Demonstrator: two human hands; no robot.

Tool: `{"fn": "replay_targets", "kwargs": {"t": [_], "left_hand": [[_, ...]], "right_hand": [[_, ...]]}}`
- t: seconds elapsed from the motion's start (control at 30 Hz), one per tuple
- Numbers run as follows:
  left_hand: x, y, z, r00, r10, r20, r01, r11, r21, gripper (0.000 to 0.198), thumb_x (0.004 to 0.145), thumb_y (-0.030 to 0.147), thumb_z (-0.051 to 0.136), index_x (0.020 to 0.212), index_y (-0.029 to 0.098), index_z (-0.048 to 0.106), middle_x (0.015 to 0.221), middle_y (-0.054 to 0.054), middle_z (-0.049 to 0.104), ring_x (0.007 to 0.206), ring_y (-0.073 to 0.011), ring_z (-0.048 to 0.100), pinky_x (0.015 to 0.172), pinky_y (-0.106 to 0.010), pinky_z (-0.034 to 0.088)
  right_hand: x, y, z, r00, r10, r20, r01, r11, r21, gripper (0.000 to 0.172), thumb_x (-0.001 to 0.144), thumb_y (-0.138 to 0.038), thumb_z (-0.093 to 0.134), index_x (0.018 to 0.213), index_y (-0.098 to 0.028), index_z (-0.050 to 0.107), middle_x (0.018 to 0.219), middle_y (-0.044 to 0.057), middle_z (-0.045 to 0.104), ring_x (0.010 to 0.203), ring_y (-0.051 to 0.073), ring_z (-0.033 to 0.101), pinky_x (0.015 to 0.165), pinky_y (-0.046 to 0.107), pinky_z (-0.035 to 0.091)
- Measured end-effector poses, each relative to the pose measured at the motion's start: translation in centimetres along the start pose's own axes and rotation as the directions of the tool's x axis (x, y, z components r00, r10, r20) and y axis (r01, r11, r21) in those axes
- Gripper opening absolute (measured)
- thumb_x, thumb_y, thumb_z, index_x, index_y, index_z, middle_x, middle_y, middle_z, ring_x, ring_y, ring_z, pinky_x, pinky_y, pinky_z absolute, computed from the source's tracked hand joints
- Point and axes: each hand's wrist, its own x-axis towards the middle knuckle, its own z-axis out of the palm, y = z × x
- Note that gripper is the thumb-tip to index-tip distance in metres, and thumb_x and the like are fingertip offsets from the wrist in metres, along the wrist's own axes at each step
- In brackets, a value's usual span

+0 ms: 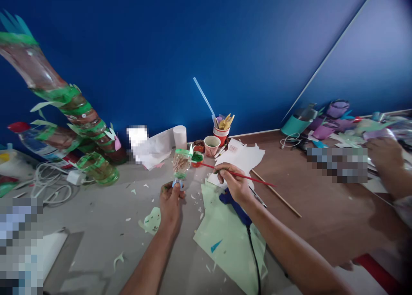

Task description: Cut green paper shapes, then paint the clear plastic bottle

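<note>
The left hand [170, 202] is closed around the blue-capped neck of a clear plastic bottle piece [181, 164], held upside down at centre, its rim banded in glossy green. The right hand [234, 182], at three o'clock of it, pinches a thin red paintbrush [238, 174] whose tip meets that rim. Pale green paper [225, 239] lies flat at six o'clock.

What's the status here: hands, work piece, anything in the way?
Left hand grips small clear plastic bottle piece by its base. Right hand holds thin red paintbrush, tip at its green rim. Blue glue gun lies under right wrist.
</note>
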Motion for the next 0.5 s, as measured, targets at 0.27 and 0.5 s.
{"fn": "replay_targets", "kwargs": {"t": [0.27, 0.5], "left_hand": [[0.16, -0.30, -0.16, 1.000, 0.015, 0.017, -0.015, 1.000, 0.000, 0.033, 0.072, 0.045, 0.071, 0.080, 0.018, 0.055, 0.065, 0.003, 0.061, 0.052, -0.0090, 0.054, 0.057, -0.025, 0.047], [0.04, -0.23, -0.09, 1.000, 0.000, 0.024, 0.001, 0.999, -0.042, 0.034, 0.072, 0.045, 0.071, 0.081, 0.018, 0.054, 0.068, 0.002, 0.063, 0.052, -0.0081, 0.054, 0.058, -0.025, 0.047]], "right_hand": [[0.00, 0.46, -0.26, 0.998, -0.032, 0.063, 0.034, 0.999, -0.029, 0.018, 0.086, -0.020, 0.053, 0.091, -0.019, 0.071, 0.080, 0.003, 0.065, 0.054, 0.010, 0.051, 0.053, 0.025, 0.041], [0.19, 0.60, -0.63, 0.991, -0.056, 0.123, 0.065, 0.996, -0.068, 0.019, 0.087, -0.020, 0.052, 0.092, -0.020, 0.071, 0.078, 0.002, 0.063, 0.056, 0.011, 0.052, 0.056, 0.027, 0.043]]}}
